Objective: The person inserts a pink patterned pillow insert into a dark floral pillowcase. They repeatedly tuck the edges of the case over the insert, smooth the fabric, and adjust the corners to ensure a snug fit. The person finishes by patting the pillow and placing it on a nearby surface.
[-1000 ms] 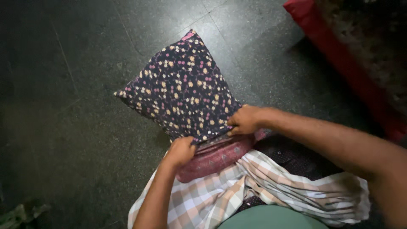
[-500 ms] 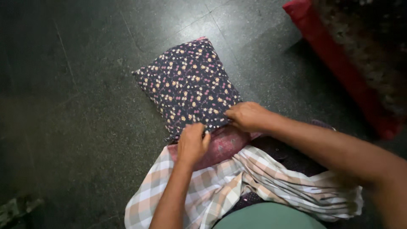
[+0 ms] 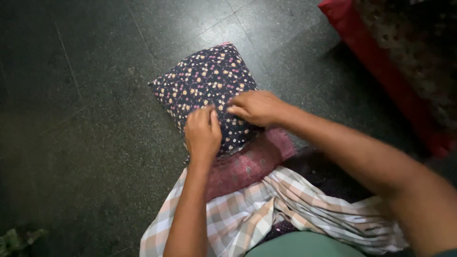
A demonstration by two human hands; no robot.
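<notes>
a dark floral cushion cover is seen lying on the dark stone floor, with one corner pointing away from the person and its near end pulled partway over a pinkish-red pillow. the near end of that pillow is left sticking out, bare, resting against a checked cloth that is draped over the person's lap.

the left hand is curled down on the near edge of the cover, fingers bent and pressed into the fabric; a pinch looks likely, but whether fabric is really caught between the fingers can't be told from this angle. the right hand is laid on the cover just beside the left one, fingers bunched with the tips pushed into the cloth, so it's closed on the fabric too. the two hands are nearly touching, and the middle of the cover's near edge is hidden under them.

other stuff around: a red-edged mat with a dark speckled top is spread across the upper right corner, well apart from the cushion. something greenish and crumpled is half seen at the bottom left edge, too dim to be made out. a bit of teal-green clothing is seen at the bottom, and most of the lap on the right is blocked by the right forearm.
</notes>
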